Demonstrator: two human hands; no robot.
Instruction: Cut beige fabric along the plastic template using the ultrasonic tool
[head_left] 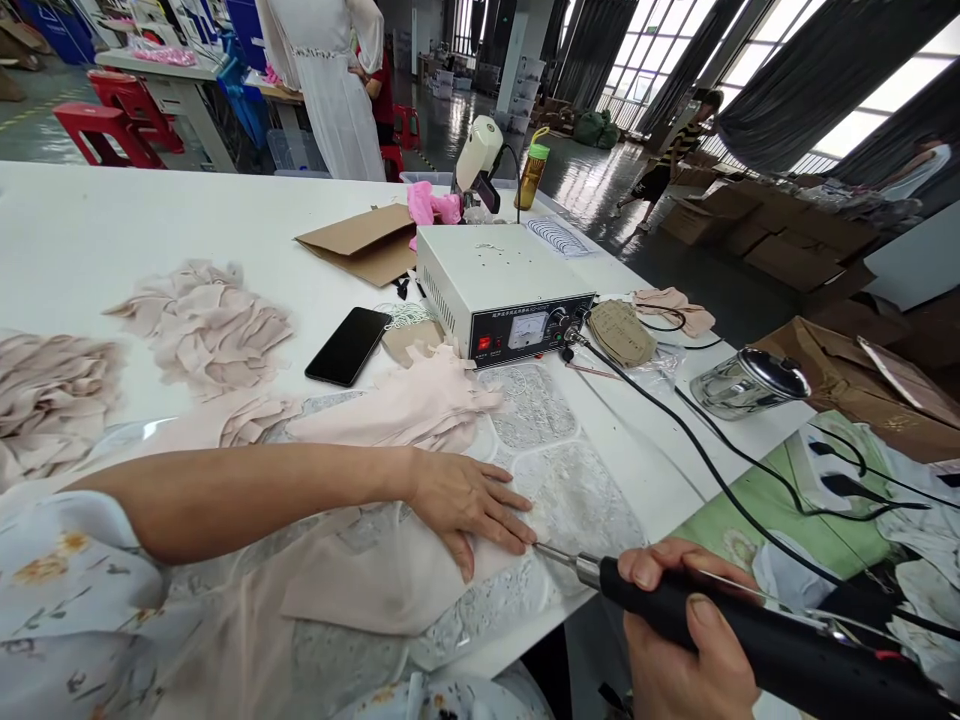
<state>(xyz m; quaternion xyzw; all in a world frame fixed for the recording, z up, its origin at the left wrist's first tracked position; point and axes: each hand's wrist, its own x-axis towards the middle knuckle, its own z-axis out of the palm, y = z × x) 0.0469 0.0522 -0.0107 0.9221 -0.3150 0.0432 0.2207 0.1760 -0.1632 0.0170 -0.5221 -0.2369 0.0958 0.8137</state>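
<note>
My left hand [465, 500] lies flat, fingers spread, pressing a pale pink fabric piece [375, 585] onto white lace [577, 500] on the white table [67, 240]. My right hand [682, 640] grips a black handheld cutting tool [757, 645]; its metal tip [551, 553] touches the fabric edge just beside my left fingertips. A black cable [675, 425] runs from the tool to a white control box [499, 280] behind the lace.
Piles of cut pink fabric pieces [202, 320] lie at left, with a black phone [349, 345] near the box. Cardboard [367, 240], a bottle [532, 165] and a metal lid [746, 380] stand around it. People stand in the background.
</note>
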